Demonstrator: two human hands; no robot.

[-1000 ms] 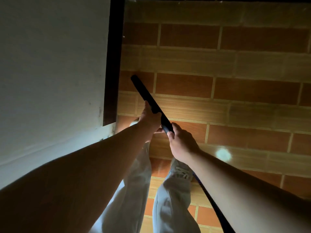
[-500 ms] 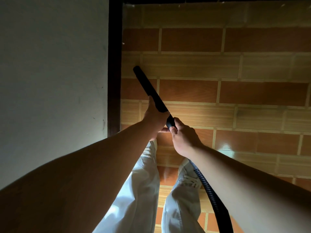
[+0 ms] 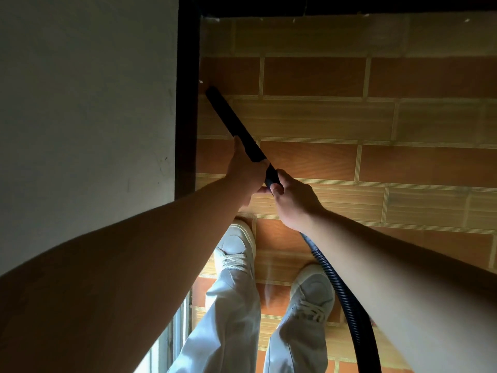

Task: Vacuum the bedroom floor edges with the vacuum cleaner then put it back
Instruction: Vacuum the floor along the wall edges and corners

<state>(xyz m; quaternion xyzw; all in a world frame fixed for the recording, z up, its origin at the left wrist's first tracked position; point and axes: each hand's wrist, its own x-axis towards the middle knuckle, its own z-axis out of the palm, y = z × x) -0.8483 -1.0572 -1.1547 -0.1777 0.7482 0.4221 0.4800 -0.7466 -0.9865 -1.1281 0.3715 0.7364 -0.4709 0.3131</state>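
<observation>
Pushed farther forward than a moment ago, the black vacuum nozzle (image 3: 234,125) now points its tip just beside the dark skirting (image 3: 187,103) under the white wall (image 3: 86,103). The left hand (image 3: 246,170) and right hand (image 3: 293,200) grip it, fingers curled round; its ribbed hose (image 3: 347,300) trails past white shoes (image 3: 236,246) on the tiled floor (image 3: 376,157).

the hose (image 3: 340,289) runs off the bottom edge; the wand (image 3: 235,122) is partly hidden inside the left grip (image 3: 246,172) and right grip (image 3: 294,201); whether its tip touches the floor (image 3: 309,76) is unclear
</observation>
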